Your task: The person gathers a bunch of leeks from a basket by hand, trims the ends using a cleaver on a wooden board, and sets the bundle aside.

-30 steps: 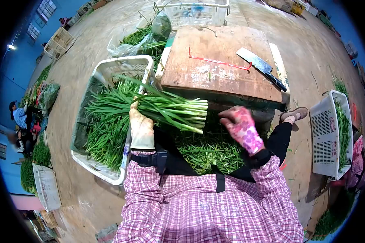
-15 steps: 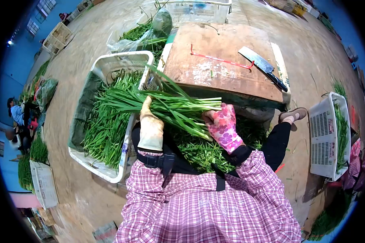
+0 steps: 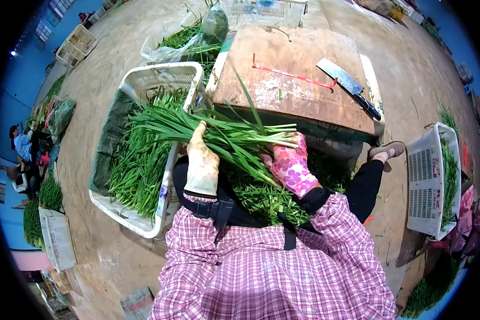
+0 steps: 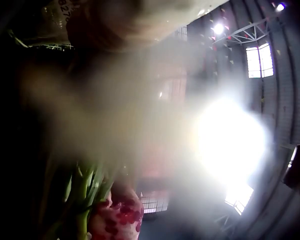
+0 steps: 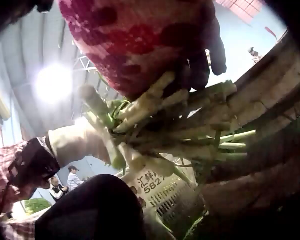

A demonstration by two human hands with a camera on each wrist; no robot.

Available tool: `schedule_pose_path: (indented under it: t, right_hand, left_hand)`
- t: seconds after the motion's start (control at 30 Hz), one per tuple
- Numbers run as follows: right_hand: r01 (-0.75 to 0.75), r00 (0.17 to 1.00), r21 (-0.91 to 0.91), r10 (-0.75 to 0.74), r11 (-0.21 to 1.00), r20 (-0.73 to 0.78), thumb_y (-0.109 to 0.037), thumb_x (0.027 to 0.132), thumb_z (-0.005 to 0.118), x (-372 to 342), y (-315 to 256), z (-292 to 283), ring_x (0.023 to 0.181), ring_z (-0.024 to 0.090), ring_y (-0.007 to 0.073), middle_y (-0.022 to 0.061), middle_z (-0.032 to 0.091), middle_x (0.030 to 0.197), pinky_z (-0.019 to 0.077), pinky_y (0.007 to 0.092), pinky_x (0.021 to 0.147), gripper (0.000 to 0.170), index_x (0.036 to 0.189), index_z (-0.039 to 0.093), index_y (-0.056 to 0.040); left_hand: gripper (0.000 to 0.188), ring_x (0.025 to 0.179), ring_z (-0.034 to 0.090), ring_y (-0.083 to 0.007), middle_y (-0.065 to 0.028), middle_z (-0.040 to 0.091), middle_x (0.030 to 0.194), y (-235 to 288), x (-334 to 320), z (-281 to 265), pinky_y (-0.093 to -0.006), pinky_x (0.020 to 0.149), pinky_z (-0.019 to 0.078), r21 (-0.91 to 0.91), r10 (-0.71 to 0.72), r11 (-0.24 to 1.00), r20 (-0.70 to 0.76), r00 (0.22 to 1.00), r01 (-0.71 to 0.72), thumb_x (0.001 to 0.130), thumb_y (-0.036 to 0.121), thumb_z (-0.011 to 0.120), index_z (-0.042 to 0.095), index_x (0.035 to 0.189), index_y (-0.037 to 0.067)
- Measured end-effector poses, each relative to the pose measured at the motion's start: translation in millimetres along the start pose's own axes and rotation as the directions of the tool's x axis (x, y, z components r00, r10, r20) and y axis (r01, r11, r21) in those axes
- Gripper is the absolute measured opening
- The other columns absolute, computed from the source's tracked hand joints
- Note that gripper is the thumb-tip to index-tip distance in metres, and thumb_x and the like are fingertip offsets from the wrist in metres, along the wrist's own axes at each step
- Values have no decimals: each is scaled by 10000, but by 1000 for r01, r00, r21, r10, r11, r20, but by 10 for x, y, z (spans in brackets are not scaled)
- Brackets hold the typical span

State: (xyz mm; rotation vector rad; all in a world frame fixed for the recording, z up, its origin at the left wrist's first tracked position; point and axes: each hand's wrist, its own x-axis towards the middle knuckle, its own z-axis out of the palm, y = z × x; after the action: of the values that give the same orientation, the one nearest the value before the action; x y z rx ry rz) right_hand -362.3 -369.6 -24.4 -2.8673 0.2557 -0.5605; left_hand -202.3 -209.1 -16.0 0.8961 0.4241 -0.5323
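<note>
My left hand (image 3: 201,162), in a stained pale glove, grips a bunch of garlic chives (image 3: 229,136) round its middle. The long green leaves trail left over a white crate (image 3: 157,229), while the pale stalk ends point right. My right hand (image 3: 289,165), in a pink flowered glove with bare fingertips, holds the bunch near those ends. Seen from the right wrist, the stalk ends (image 5: 155,115) fan out under the flowered glove (image 5: 140,40). Glare blurs most of the left wrist view, where some stalks (image 4: 85,195) show beside the flowered glove (image 4: 117,220).
A wooden board (image 3: 298,53) in front bears a cleaver (image 3: 346,80) and a red strip (image 3: 293,77). Loose greens (image 3: 266,205) lie below my hands between the legs. Another white crate (image 3: 426,181) stands at the right, and a plastic bag (image 3: 170,53) of greens lies behind the left crate.
My right hand has come leftward from beside the bunch and taken hold near the stalk ends. My left hand has shifted right and a little up with the bunch.
</note>
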Motion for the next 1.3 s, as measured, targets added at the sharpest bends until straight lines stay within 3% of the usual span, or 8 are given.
schedule_pose_path:
  t: [0.37,0.43,0.6,0.77,0.93,0.97,1.1,1.3]
  right_hand:
    - [-193,951,-129,218,973,220,-292,911,629,-672,894,-361,820,629,336,103,640,765,479,455,783,223,803,640,-97]
    - [-186,982,336,187,923,28,-223,922,628,-544,509,-506,858,647,333,116,665,832,501,444,763,138,925,695,-103]
    - [-644,760,580,499,499,415,-142,925,662,62,-92,-486,678,698,167,114,730,806,543,306,622,389,1273,609,21]
    - [-716,565,679,436,-163,701,-113,929,646,92,221,65,469,493,44,4,651,683,369,217,431,127,935,689,7]
    - [-358,794,906,438,-225,422,-100,984,518,-117,315,111,532,520,74,11,590,696,422,235,510,198,828,620,-34]
    - [-208,777,779,384,-591,499,-101,966,586,-140,412,128,469,532,86,44,649,697,409,232,429,115,902,658,-39]
    - [-658,700,734,498,171,512,-189,942,671,2,138,-140,455,559,112,69,663,646,412,265,413,193,942,676,4]
    - [-646,639,763,538,-13,550,-119,892,691,131,-4,18,430,498,69,32,662,623,369,237,409,136,876,704,16]
  left_hand:
    - [309,881,656,-274,-119,696,1025,304,684,-339,-428,842,531,-124,70,990,26,997,-66,947,347,614,658,1127,100]
    - [389,907,657,-279,-143,685,1094,294,499,-85,-417,853,531,-133,34,989,-200,979,-62,889,318,700,637,1121,12]
    - [352,902,652,-267,-113,682,1066,75,324,180,-403,862,526,0,125,992,-241,962,-128,917,325,663,640,1124,42]
    - [363,1024,612,-257,-95,650,1153,-130,229,174,-442,932,485,60,248,969,-191,950,-241,887,315,710,639,1147,73]
    - [457,986,609,-249,-104,644,1174,-49,342,63,-418,895,499,-2,159,986,-262,952,-165,832,289,779,626,1172,26]
    - [502,965,608,-242,-104,643,1180,-24,444,-11,-401,875,505,-39,163,983,-231,959,-177,817,284,799,614,1191,5]
    - [328,959,620,-268,-82,660,1081,-85,536,-56,-458,913,502,-85,187,975,-176,966,-204,823,242,759,667,1075,54]
    - [451,970,608,-241,-95,648,1143,-178,229,166,-401,898,496,-5,221,974,-189,957,-226,850,263,774,617,1179,-4]
